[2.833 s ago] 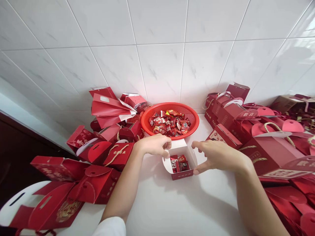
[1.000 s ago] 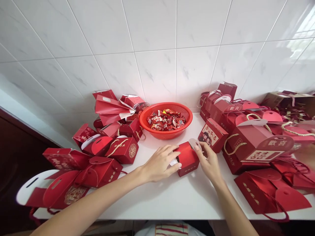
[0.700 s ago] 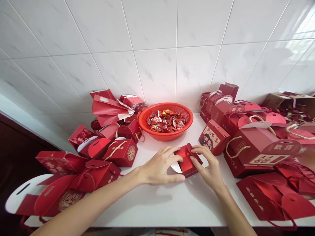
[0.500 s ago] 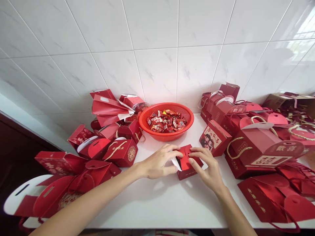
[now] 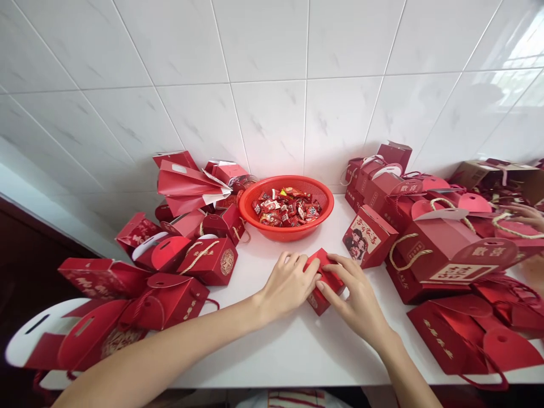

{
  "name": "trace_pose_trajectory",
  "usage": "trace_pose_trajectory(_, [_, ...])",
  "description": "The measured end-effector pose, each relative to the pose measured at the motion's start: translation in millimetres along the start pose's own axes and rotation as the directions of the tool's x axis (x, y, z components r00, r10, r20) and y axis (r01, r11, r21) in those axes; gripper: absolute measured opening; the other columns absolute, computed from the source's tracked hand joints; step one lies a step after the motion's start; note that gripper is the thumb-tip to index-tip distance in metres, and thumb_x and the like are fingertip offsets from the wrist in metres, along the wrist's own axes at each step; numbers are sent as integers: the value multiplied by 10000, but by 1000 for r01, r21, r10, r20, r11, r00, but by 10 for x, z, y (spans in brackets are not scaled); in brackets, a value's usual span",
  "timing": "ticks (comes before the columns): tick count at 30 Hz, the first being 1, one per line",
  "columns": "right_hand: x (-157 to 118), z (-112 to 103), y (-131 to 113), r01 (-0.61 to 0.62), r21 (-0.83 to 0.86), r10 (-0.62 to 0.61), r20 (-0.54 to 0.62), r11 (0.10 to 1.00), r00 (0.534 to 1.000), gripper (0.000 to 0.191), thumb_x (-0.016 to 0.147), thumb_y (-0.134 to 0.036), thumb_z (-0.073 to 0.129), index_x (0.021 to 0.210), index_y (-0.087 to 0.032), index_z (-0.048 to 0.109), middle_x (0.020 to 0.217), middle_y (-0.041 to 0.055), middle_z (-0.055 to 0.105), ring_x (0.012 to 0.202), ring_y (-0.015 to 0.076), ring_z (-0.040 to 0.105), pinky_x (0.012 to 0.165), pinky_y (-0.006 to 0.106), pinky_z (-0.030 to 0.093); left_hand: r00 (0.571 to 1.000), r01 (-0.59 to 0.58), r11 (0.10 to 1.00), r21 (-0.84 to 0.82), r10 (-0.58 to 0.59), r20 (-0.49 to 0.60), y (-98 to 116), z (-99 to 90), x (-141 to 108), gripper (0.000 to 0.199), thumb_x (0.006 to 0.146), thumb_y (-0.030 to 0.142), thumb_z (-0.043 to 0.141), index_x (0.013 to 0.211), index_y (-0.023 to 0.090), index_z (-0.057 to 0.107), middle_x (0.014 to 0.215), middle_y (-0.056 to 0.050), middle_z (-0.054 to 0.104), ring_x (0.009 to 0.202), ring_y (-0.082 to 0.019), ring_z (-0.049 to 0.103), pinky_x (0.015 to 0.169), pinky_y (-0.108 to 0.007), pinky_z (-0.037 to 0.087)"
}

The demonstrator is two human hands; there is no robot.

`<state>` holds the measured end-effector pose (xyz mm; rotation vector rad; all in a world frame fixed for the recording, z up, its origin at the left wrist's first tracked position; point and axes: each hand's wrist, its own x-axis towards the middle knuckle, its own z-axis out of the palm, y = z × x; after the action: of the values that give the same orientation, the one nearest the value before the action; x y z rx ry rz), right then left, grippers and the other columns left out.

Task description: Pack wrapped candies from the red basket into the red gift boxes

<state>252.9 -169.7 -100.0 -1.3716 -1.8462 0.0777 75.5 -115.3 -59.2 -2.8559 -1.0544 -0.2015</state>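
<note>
A small red gift box (image 5: 321, 297) stands on the white table between my two hands. My left hand (image 5: 289, 286) is bent over its left side, with the fingertips gripping the folded top. From the right, my right hand (image 5: 351, 289) holds the same box, its thumb on the near top edge and its fingers over the far side. Between the fingertips the top flaps look folded inward, partly covered by both hands. Just behind and to the right is another red box (image 5: 369, 238) with a printed picture of two figures.
Wrapped sweets (image 5: 287, 209) fill part of a red plastic basket (image 5: 242, 207) by the tiled wall. Red boxes with cord handles crowd the left (image 5: 210, 260) and right (image 5: 461, 243). At the right edge appear another person's hand (image 5: 529, 218) and a cardboard carton (image 5: 525, 178).
The white-backed side flap and dark gap at the box's left are no longer visible. The box has turned slightly, and my left hand has closed in. Another person's hand has appeared at right.
</note>
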Motion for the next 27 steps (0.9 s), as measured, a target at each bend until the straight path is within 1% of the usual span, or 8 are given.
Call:
trace_pose_trajectory(5, [-140, 13, -171, -71, -211, 91, 86, 975, 992, 511, 810, -526, 707, 1192, -198, 618, 1354, 189, 561, 1215, 366, 575, 948, 527, 524, 1000, 1, 1000, -24, 0, 29, 58, -63, -110, 379, 1050, 294, 278, 1199, 153, 597, 1029, -123, 661, 907, -267, 628, 818, -426, 477])
trace_pose_trajectory(8, [-182, 13, -272, -86, -270, 124, 127, 959, 984, 454, 802, -447, 729, 1161, -201, 602, 1397, 203, 521, 1274, 378, 538, 965, 534, 514, 999, 0, 992, -128, 5, 40, 59, -93, -217, 388, 1052, 306, 270, 1225, 159, 585, 1023, -117, 647, 897, -257, 631, 838, -432, 491])
trace_pose_trajectory(13, [-137, -58, -319, -97, -264, 149, 183, 960, 972, 382, 796, -382, 752, 1081, -185, 590, 1376, 212, 530, 1276, 376, 533, 936, 513, 532, 992, 24, 945, -327, 19, 125, -30, -95, -350, 468, 1051, 380, 282, 1441, 180, 446, 1185, -131, 610, 1040, -268, 638, 923, -436, 507])
trace_pose_trajectory(19, [-54, -202, -330, -89, -141, 119, 218, 986, 969, 395, 799, -476, 751, 1040, -195, 611, 1221, 153, 619, 1081, 306, 628, 874, 461, 561, 937, 62, 881, -469, 110, 332, -264, -225, -376, 621, 1024, 451, 358, 1588, 252, 192, 1473, -119, 493, 1285, -266, 552, 1055, -391, 450])
trace_pose_trajectory(21, [-55, -325, -375, -64, -95, 82, 193, 993, 978, 402, 791, -458, 765, 1061, -198, 618, 1234, 151, 618, 1117, 302, 619, 907, 451, 559, 931, 96, 881, -464, 85, 354, -363, -325, -400, 648, 1016, 496, 363, 1593, 269, 177, 1532, -100, 455, 1334, -255, 518, 1083, -371, 425])
trace_pose_trajectory(23, [-65, -544, -416, -30, -54, 38, 151, 998, 988, 398, 805, -425, 756, 1119, -223, 619, 1287, 141, 599, 1177, 300, 601, 934, 440, 560, 931, 138, 891, -434, 33, 364, -487, -433, -445, 625, 1003, 552, 361, 1562, 279, 296, 1528, -81, 475, 1324, -254, 533, 1079, -365, 430])
trace_pose_trajectory(26, [-71, -1081, -373, 13, -25, -13, 10, 1000, 1000, 401, 829, -452, 718, 1181, -285, 623, 1356, 116, 566, 1227, 306, 584, 921, 432, 574, 939, 187, 910, -371, -54, 340, -713, -576, -540, 548, 989, 583, 354, 1399, 284, 562, 1424, -53, 592, 1268, -257, 584, 1049, -352, 454])
trace_pose_trajectory(27, [-66, -1303, -310, -4, -52, 0, -93, 999, 996, 411, 814, -493, 723, 1162, -290, 642, 1331, 119, 583, 1229, 329, 580, 910, 455, 573, 941, 203, 914, -351, -84, 328, -790, -614, -574, 538, 982, 585, 365, 1359, 283, 602, 1393, -48, 619, 1257, -259, 593, 1048, -348, 454])
